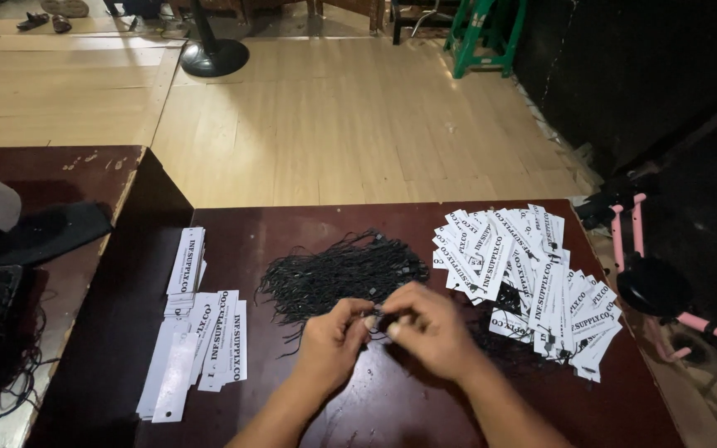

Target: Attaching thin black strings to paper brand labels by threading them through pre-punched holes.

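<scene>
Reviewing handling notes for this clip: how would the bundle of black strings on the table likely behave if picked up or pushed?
The bundle of black strings looks thin and loose, so probably floppy and light. Stray ends fan out at its left, so it would likely tangle or shed strands rather than slide whole. The left hand and right hand pinch at one piece beside it.

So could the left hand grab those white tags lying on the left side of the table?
Probably yes. The left hand is pinching a black cord with the right hand, but only bare dark table lies between it and the white tags, so nothing blocks the way.
</scene>
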